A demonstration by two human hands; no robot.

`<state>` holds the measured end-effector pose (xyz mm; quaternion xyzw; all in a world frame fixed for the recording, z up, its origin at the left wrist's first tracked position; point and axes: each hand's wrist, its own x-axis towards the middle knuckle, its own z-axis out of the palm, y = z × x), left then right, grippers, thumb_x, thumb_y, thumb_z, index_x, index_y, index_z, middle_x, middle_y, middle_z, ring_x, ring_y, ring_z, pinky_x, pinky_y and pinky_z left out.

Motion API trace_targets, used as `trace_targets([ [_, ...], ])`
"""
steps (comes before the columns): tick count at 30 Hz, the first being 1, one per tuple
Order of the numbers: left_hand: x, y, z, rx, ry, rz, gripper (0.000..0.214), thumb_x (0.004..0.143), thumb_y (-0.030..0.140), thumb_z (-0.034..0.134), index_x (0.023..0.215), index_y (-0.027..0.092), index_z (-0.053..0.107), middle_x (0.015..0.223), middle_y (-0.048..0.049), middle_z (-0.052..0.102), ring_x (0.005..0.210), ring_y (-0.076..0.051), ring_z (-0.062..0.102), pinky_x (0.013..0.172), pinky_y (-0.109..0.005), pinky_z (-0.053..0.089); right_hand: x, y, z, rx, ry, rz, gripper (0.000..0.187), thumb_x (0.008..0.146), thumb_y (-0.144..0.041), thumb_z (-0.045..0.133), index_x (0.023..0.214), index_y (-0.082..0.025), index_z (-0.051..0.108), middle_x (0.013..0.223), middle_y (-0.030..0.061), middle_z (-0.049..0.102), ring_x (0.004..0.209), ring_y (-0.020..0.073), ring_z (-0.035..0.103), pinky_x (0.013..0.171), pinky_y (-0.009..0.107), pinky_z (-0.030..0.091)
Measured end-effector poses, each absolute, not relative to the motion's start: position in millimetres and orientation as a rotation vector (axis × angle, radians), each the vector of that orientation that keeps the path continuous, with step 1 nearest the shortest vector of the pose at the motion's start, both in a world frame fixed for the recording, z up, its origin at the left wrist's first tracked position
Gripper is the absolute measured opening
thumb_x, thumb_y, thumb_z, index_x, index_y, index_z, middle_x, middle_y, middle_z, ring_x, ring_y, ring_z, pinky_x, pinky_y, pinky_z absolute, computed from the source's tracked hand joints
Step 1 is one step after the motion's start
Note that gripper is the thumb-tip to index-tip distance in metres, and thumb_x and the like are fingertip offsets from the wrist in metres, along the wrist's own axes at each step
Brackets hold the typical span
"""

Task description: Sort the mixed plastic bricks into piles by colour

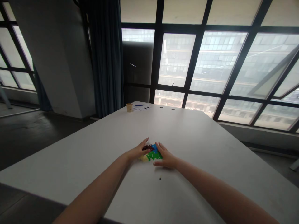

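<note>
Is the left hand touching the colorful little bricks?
Touching. The head view shows the left hand with its fingers lying over the edge of the colorful little bricks, and no gap shows between them.

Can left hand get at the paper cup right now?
Probably not without leaning: the left hand sits on the coloured pieces, far down the table from the paper cup, though no object stands between them.

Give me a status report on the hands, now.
Left hand, right hand: both on patch of small coloured bricks. Dark speck on white table, apart from hands.
</note>
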<state>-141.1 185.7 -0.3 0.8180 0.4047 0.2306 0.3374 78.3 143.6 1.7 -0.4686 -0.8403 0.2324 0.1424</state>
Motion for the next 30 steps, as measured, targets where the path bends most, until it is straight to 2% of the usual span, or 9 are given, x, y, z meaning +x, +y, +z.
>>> trace_targets([
  [2,-152,182,9,2.317,1.157,0.341,0.119,0.046,0.074,0.058,0.139,0.02,0.009,0.146,-0.015,0.01,0.133,-0.031,0.01,0.106,-0.046,0.011,89,126,-2,-1.37,-2.491,0.627,0.125,0.047,-0.073,0.06,0.141,-0.021,-0.004,0.147,0.0112,-0.009,0.132,0.0314,-0.009,0.107,0.048,0.009],
  [5,-161,176,17,2.419,1.247,0.129,0.128,0.039,0.07,0.064,0.14,0.021,0.001,0.146,-0.0169,0.004,0.133,-0.035,0.004,0.103,-0.054,0.004,92,108,-9,-1.439,-2.478,0.539,0.12,0.05,-0.075,0.056,0.14,-0.025,-0.005,0.146,0.0087,-0.012,0.132,0.0313,-0.011,0.106,0.049,0.007],
  [13,-142,171,3,2.472,1.277,0.225,0.102,0.061,0.065,0.054,0.14,0.02,0.009,0.145,-0.0139,0.016,0.134,-0.03,0.011,0.105,-0.052,0.003,54,131,-10,-1.599,-2.308,0.434,0.081,0.077,-0.068,0.029,0.141,-0.024,0.007,0.147,0.0107,0.005,0.133,0.029,0.0,0.106,0.049,0.005],
  [15,-140,172,2,2.445,1.228,0.295,0.09,0.07,0.061,0.049,0.14,0.019,0.012,0.145,-0.0134,0.018,0.133,-0.028,0.015,0.106,-0.049,0.007,54,134,-5,-1.578,-2.318,0.471,0.085,0.074,-0.069,0.033,0.141,-0.024,0.006,0.147,0.0113,0.003,0.133,0.0295,-0.001,0.105,0.05,0.004],
  [17,-142,174,5,2.386,1.096,0.334,0.088,0.073,0.059,0.046,0.14,0.017,0.008,0.145,-0.0135,0.018,0.132,-0.026,0.019,0.107,-0.043,0.013,62,133,-1,-1.457,-2.425,0.553,0.103,0.063,-0.073,0.047,0.141,-0.024,0.002,0.147,0.0113,-0.003,0.133,0.031,-0.007,0.105,0.05,0.003],
  [20,-151,175,12,2.327,0.97,0.27,0.109,0.061,0.062,0.058,0.14,0.016,-0.001,0.146,-0.0147,0.01,0.134,-0.026,0.014,0.107,-0.04,0.016,76,125,2,-1.211,-2.597,0.652,0.126,0.043,-0.071,0.063,0.14,-0.024,-0.002,0.146,0.0107,-0.009,0.131,0.0341,-0.011,0.105,0.051,0.002],
  [23,-159,173,17,2.38,1.106,0.081,0.126,0.044,0.065,0.067,0.14,0.015,0.001,0.146,-0.0166,0.002,0.134,-0.031,0.0,0.107,-0.047,0.006,77,120,0,-1.166,-2.616,0.603,0.12,0.046,-0.071,0.063,0.14,-0.028,0.003,0.147,0.0085,-0.006,0.131,0.0351,-0.011,0.104,0.053,-0.001],
  [27,-154,168,14,2.457,1.245,-0.015,0.118,0.052,0.071,0.057,0.14,0.014,0.004,0.146,-0.0163,0.004,0.134,-0.03,0.0,0.107,-0.049,0.002,68,125,0,-1.277,-2.525,0.553,0.088,0.069,-0.07,0.042,0.14,-0.03,0.01,0.148,0.0068,0.0,0.132,0.0303,-0.008,0.105,0.052,0.0],
  [30,-141,165,9,2.497,1.329,0.035,0.107,0.061,0.07,0.05,0.14,0.013,0.008,0.146,-0.0141,0.008,0.134,-0.028,0.004,0.108,-0.048,0.004,69,127,8,-1.28,-2.551,0.666,0.093,0.069,-0.07,0.043,0.141,-0.025,0.004,0.147,0.0091,-0.005,0.132,0.0304,-0.01,0.105,0.051,0.002],
])
